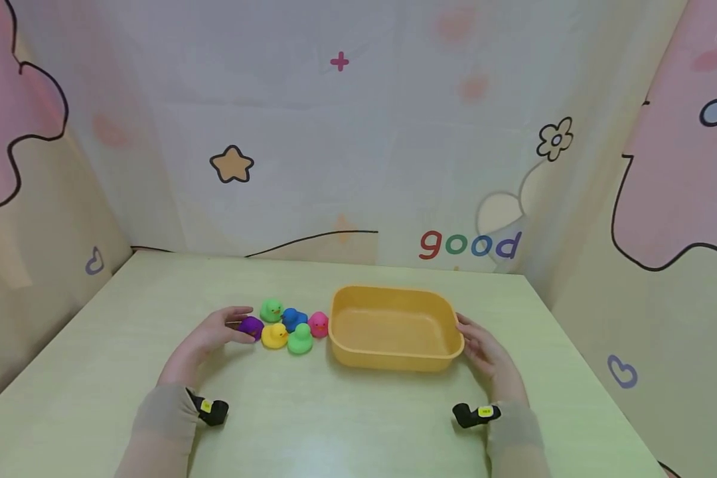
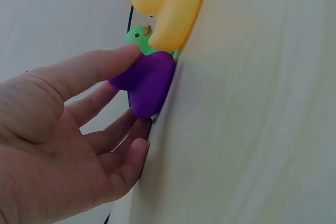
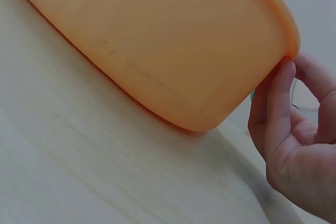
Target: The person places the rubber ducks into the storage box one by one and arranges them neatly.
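A purple rubber duck (image 1: 251, 327) sits at the left end of a cluster of small ducks. My left hand (image 1: 212, 332) holds it from the left, with the thumb (image 2: 115, 61) on the near side and the fingers round the far side. Touching or close to it are a yellow duck (image 1: 273, 336) and a green duck (image 1: 271, 310). At the right, my right hand (image 1: 492, 358) touches the end wall and rim of a yellow-orange plastic tub (image 1: 394, 360); its fingers (image 3: 278, 103) look relaxed. The tub stands upright with nothing inside.
Between the purple duck and the tub stand a blue duck (image 1: 295, 320), another green duck (image 1: 300, 339) and a pink duck (image 1: 318, 324) beside the tub's left wall. All rest on a pale table (image 1: 334, 425). Printed cloth walls (image 1: 346, 133) close off the back and sides.
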`<move>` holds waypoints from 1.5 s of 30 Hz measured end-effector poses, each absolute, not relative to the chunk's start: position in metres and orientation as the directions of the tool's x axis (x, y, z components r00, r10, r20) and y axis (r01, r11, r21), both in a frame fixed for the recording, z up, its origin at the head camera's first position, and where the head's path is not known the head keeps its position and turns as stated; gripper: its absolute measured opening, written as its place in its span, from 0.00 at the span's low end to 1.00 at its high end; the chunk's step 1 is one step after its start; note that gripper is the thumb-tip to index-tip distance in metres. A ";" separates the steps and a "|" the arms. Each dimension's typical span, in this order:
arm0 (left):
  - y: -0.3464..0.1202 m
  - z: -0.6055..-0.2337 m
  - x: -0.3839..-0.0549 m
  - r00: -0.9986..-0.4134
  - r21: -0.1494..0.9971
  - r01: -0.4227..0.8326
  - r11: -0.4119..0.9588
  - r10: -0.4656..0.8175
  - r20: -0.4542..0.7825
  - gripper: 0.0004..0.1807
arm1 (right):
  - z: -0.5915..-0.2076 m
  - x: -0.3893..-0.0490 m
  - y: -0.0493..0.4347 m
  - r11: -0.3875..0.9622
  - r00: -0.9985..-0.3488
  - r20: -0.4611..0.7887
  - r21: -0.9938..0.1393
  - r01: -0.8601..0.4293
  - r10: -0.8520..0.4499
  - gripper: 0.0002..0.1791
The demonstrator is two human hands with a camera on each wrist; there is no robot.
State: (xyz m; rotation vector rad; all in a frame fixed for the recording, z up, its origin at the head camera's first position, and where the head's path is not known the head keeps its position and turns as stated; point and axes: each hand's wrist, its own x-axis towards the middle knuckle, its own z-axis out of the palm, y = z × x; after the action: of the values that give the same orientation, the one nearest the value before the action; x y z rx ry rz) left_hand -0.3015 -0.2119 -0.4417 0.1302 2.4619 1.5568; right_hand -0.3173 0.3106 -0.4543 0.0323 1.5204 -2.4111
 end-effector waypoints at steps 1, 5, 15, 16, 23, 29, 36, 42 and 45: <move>-0.211 -0.442 -0.301 -0.971 0.903 -0.037 0.429 0.199 -0.134 0.40 | -0.456 -0.317 0.311 -0.405 -0.960 -0.172 -0.879 0.251 -0.223 0.18; -0.207 -0.444 -0.299 -0.973 0.905 -0.021 0.425 0.198 -0.115 0.38 | -0.460 -0.314 0.311 -0.407 -0.965 -0.171 -0.881 0.241 -0.201 0.17; -0.199 -0.447 -0.302 -0.990 0.884 -0.063 0.462 0.080 -0.113 0.35 | -0.458 -0.311 0.308 -0.395 -0.974 -0.121 -0.899 0.190 -0.194 0.14; -0.198 -0.448 -0.302 -0.992 0.884 -0.073 0.461 0.062 -0.114 0.34 | -0.458 -0.311 0.307 -0.396 -0.975 -0.114 -0.900 0.184 -0.193 0.14; -0.195 -0.451 -0.308 -0.995 0.885 -0.094 0.456 -0.008 -0.102 0.30 | -0.458 -0.312 0.308 -0.395 -0.976 -0.110 -0.901 0.177 -0.187 0.16; -0.199 -0.449 -0.305 -0.994 0.888 -0.109 0.447 -0.023 -0.111 0.30 | -0.458 -0.313 0.307 -0.409 -0.975 -0.140 -0.890 0.200 -0.172 0.16; -0.208 -0.441 -0.303 -0.982 0.885 -0.182 0.430 -0.025 -0.189 0.34 | -0.455 -0.312 0.305 -0.420 -0.970 -0.183 -0.877 0.234 -0.159 0.11; -0.209 -0.430 -0.299 -0.982 0.945 -0.184 0.270 0.001 -0.191 0.37 | -0.452 -0.311 0.304 -0.426 -0.967 -0.202 -0.870 0.250 -0.155 0.11; -0.211 -0.429 -0.300 -0.984 0.975 -0.166 0.145 0.038 -0.173 0.40 | -0.453 -0.311 0.304 -0.433 -0.969 -0.194 -0.868 0.244 -0.156 0.13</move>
State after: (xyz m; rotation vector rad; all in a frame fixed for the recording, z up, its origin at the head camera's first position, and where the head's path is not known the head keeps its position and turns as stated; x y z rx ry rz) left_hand -0.3000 -0.2111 -0.4293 -0.1273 2.2537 1.9538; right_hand -0.3110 0.3040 -0.4528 0.1235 1.5192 -2.4727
